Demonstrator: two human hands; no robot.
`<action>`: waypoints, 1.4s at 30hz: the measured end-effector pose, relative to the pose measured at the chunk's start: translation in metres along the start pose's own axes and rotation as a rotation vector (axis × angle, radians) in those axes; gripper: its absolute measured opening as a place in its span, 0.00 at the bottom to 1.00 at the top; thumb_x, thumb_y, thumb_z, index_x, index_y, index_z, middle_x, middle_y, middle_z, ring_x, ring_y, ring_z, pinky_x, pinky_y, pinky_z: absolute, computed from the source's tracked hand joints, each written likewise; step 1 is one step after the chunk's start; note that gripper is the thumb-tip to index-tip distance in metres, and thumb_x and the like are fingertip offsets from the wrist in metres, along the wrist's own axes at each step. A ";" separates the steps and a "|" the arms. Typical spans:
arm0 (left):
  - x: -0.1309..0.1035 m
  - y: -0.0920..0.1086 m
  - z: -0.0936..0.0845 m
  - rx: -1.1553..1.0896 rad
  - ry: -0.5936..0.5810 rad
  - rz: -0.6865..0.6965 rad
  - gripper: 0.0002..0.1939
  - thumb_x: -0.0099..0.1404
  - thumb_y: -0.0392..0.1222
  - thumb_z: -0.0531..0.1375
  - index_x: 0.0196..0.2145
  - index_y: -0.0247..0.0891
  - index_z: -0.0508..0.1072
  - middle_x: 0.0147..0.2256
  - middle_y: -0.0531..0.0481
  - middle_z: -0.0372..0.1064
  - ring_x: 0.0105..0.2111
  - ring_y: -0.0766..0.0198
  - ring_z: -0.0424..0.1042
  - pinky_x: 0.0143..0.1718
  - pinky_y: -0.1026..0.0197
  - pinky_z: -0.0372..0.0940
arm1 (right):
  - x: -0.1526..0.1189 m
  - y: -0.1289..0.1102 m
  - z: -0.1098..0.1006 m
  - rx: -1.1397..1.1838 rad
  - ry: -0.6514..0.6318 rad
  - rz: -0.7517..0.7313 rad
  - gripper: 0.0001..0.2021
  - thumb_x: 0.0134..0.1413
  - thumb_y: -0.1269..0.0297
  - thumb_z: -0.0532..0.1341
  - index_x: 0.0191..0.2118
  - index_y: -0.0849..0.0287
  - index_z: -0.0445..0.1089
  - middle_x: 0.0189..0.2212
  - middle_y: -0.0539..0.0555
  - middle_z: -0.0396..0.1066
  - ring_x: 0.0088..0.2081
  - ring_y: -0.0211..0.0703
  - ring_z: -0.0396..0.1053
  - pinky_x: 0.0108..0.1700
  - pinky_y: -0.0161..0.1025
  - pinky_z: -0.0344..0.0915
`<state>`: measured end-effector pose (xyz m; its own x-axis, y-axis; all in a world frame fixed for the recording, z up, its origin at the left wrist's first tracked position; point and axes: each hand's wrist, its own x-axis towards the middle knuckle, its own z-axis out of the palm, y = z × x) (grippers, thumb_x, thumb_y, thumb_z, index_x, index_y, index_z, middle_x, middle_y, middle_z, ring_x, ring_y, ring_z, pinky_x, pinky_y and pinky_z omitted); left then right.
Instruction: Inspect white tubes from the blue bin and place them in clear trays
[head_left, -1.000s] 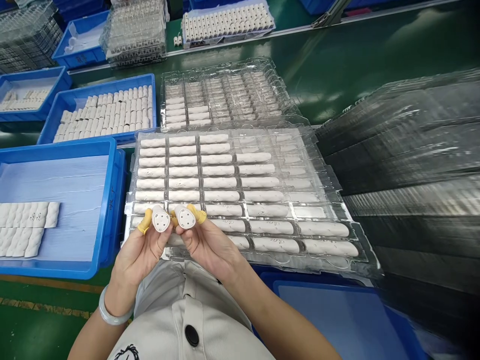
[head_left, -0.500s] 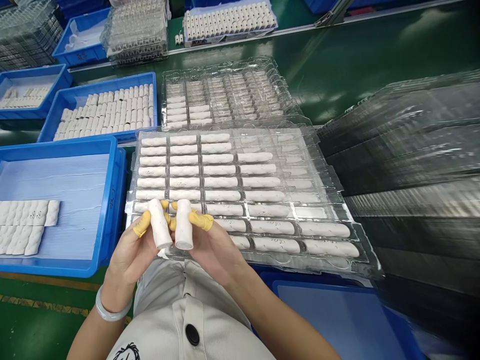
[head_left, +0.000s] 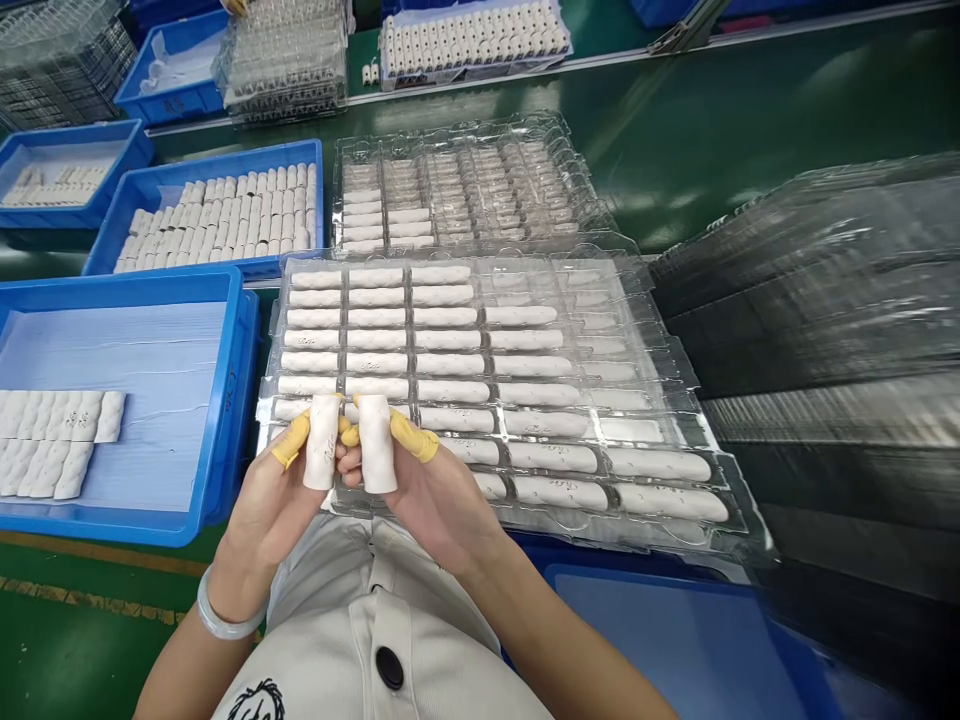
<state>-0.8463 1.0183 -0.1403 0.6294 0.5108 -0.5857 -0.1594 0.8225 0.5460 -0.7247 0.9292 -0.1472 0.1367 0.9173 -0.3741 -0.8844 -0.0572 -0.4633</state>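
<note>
My left hand (head_left: 281, 490) grips a short white cylindrical piece (head_left: 322, 445) between thumb and fingers; dark script shows on its side. In my right hand (head_left: 431, 490) is a similar white cylindrical piece (head_left: 376, 445), its visible side plain. Both pieces stand roughly upright, side by side with a small gap. Yellow covers wrap some fingertips on each hand. Just beyond the hands lies a clear plastic tray (head_left: 480, 395), its slots filled with rows of white cylinders over the left, middle and near right; the far right slots hold none on top.
At the left, a blue bin (head_left: 232, 400) holds two rows of white pieces on a pale sheet. Behind it another blue bin (head_left: 319, 205) is packed with cylinders. A second clear tray (head_left: 480, 180) lies farther back. Stacked dark trays (head_left: 825, 330) rise at the right.
Both pieces have turned in my fingers: their near end faces have tipped out of sight, and script now shows on the left one. The view has shifted slightly.
</note>
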 end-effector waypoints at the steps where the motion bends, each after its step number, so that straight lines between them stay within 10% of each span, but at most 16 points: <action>1: 0.000 0.000 0.000 -0.006 0.007 0.003 0.16 0.69 0.45 0.58 0.46 0.31 0.76 0.36 0.43 0.70 0.32 0.64 0.69 0.32 0.61 0.67 | 0.000 0.000 0.001 0.007 0.001 0.001 0.16 0.65 0.56 0.56 0.43 0.64 0.72 0.33 0.58 0.75 0.35 0.40 0.74 0.41 0.37 0.72; 13: 0.000 0.002 0.004 -0.066 0.035 0.036 0.15 0.68 0.43 0.59 0.47 0.32 0.77 0.41 0.43 0.72 0.30 0.68 0.69 0.33 0.64 0.70 | 0.001 -0.003 0.007 0.037 0.098 0.049 0.18 0.69 0.60 0.49 0.46 0.67 0.71 0.36 0.61 0.77 0.36 0.43 0.77 0.42 0.39 0.73; 25: 0.002 0.000 0.001 0.004 -0.026 0.027 0.18 0.71 0.46 0.54 0.49 0.32 0.75 0.33 0.43 0.69 0.28 0.63 0.67 0.31 0.58 0.69 | 0.000 0.001 -0.005 0.064 0.014 -0.005 0.20 0.51 0.61 0.67 0.48 0.63 0.68 0.29 0.54 0.75 0.28 0.38 0.71 0.38 0.36 0.69; 30: 0.002 -0.001 0.000 0.067 -0.086 0.044 0.18 0.72 0.46 0.53 0.40 0.29 0.77 0.27 0.44 0.66 0.28 0.63 0.67 0.34 0.60 0.68 | 0.000 0.000 -0.003 0.047 -0.025 -0.010 0.23 0.56 0.47 0.64 0.45 0.66 0.74 0.26 0.55 0.73 0.27 0.38 0.68 0.36 0.35 0.66; 42: 0.002 -0.003 -0.005 0.134 -0.108 0.095 0.14 0.61 0.43 0.66 0.41 0.31 0.77 0.32 0.45 0.69 0.31 0.67 0.68 0.32 0.66 0.66 | 0.004 0.001 -0.002 0.119 0.035 0.010 0.17 0.67 0.62 0.52 0.43 0.67 0.76 0.33 0.59 0.75 0.33 0.40 0.71 0.39 0.37 0.68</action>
<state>-0.8480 1.0186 -0.1458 0.6951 0.5492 -0.4639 -0.1237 0.7271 0.6753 -0.7242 0.9323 -0.1512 0.1407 0.9026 -0.4068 -0.9324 -0.0174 -0.3610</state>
